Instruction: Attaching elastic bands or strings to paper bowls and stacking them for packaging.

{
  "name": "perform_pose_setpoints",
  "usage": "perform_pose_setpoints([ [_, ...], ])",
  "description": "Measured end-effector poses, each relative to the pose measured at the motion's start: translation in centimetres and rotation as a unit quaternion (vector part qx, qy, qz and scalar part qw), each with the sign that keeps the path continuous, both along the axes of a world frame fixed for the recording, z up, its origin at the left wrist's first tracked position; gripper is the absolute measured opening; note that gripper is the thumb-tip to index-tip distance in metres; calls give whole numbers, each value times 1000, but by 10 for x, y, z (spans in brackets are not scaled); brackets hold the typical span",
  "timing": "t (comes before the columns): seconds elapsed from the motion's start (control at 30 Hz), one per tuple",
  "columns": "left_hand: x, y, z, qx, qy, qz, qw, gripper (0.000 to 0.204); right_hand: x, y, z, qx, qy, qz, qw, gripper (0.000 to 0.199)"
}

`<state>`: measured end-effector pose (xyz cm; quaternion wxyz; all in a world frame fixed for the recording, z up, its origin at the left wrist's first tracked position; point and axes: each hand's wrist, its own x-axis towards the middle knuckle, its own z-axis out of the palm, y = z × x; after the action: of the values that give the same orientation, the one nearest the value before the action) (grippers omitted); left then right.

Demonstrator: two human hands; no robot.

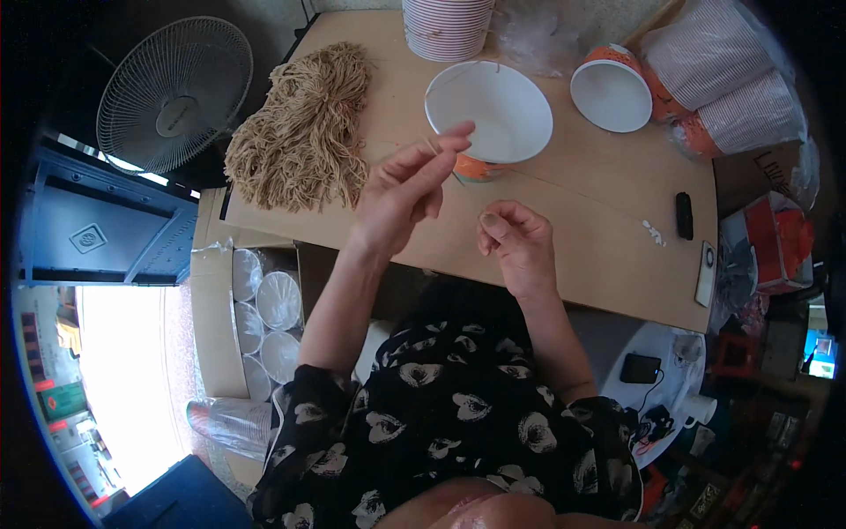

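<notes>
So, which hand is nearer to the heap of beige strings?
The left: the left hand is by the right side of the heap of beige strings; the right hand is farther right and closer to the body.

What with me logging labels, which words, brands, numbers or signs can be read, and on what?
Carton: dark lettering, which I leave uncopied.
Fan hub: small mark, too blurred to read.
Blue panel: diamond emblem, no readable word.
Screen: too small to read.
Any other print: too small or blurred.
</notes>
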<state>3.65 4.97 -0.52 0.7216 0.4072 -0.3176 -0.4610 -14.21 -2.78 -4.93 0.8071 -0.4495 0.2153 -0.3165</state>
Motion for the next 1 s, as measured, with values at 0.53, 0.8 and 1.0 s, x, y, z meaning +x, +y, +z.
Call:
perform_pose_setpoints([
  [0.53, -45, 38, 11, 41, -418, 108, 901, 39, -30, -16, 25, -220, 128, 118, 960, 8],
  [0.8, -43, 30, -13, 65, -265, -18, 962, 37, -28, -28, 23, -148, 163, 177, 959, 14],
  [1.0, -37, 34, -19, 89, -259, -15, 962, 8, -20, -33, 22, -119, 202, 201, 951, 18],
])
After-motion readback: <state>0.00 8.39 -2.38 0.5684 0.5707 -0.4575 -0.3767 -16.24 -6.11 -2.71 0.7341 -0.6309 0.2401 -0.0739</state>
